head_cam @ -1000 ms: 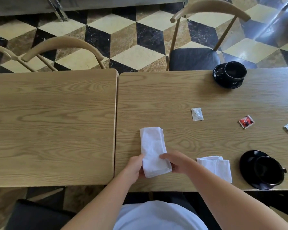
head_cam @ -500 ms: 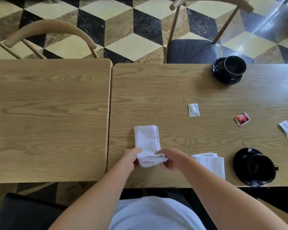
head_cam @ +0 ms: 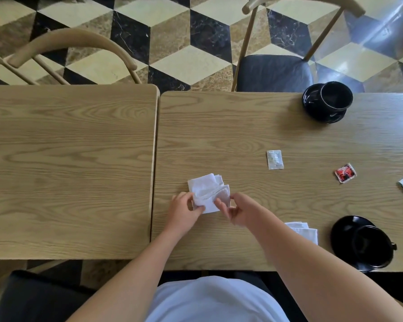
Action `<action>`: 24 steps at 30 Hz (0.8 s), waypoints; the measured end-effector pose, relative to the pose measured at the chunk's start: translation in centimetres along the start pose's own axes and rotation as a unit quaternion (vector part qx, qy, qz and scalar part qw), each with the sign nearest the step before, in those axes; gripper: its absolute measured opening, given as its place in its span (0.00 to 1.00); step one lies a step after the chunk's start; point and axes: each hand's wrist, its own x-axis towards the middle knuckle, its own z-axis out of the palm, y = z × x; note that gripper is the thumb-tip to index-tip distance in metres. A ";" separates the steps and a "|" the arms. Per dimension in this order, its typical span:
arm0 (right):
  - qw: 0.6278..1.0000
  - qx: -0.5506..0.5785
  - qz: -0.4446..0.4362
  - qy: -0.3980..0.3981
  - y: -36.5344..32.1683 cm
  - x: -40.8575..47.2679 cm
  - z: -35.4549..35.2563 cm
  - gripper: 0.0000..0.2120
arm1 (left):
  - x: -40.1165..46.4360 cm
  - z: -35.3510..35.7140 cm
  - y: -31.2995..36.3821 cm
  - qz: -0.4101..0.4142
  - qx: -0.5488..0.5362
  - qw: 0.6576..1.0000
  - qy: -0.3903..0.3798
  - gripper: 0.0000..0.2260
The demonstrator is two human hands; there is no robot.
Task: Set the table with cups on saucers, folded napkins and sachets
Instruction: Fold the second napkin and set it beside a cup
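Spanning wooden table [head_cam: 219,135] (cube-patterned floor [head_cam: 184,31]).

A single head-worn view looks steeply down and forward over the near edge of the desk [head_cam: 242,135], close enough that the person's forearms and white shirt fill the bottom. Its wide lens bows the desk's edges. Beyond the far edge it takes in chairs [head_cam: 275,70] and patterned floor [head_cam: 191,61], probably somewhat stretched.

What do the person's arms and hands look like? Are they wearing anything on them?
Both forearms are bare, with no sleeves in view. The left hand and right hand have no gloves, and no rings, watch or bracelets show. The only clothing visible is a white top at the bottom.
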 end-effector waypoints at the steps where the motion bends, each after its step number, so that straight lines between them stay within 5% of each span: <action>1: 0.996 -0.087 -0.027 0.027 0.1 -0.1 0.1 0.11 | 0.4 -0.1 0.2 -0.008 -0.003 1.000 0.001 0.10; 2: 0.973 -0.207 -0.076 0.071 0.3 -0.2 0.2 0.10 | 0.8 -0.2 0.3 -0.019 -0.014 1.000 -0.005 0.08; 4: 0.855 -0.428 -0.242 0.167 0.4 0.1 -0.2 0.08 | 1.3 -0.7 0.7 -0.053 -0.055 0.997 -0.031 0.05; 6: 0.785 -0.476 -0.367 0.152 0.1 0.4 -0.5 0.13 | 1.6 -1.2 0.7 -0.064 -0.081 0.993 -0.059 0.07; 9: 0.804 -0.455 -0.382 0.013 -1.2 0.3 -0.4 0.22 | 1.8 -1.7 0.7 -0.064 -0.103 0.989 -0.089 0.14; 15: 0.827 -0.488 -0.215 -0.175 -2.3 0.1 -0.8 0.26 | 2.3 -1.2 1.0 -0.132 -0.191 0.966 -0.111 0.13; 18: 0.815 -0.530 -0.163 -0.172 -2.4 0.4 -1.1 0.21 | 2.9 -0.5 1.1 -0.165 -0.234 0.953 -0.100 0.13; 22: 0.822 -0.519 -0.228 -0.055 -2.4 2.0 -1.1 0.10 | 3.6 -0.2 1.2 -0.196 -0.238 0.947 -0.093 0.10; 24: 0.825 -0.514 -0.233 -0.011 -2.2 2.5 -0.9 0.13 | 3.9 0.0 1.3 -0.207 -0.219 0.950 -0.084 0.12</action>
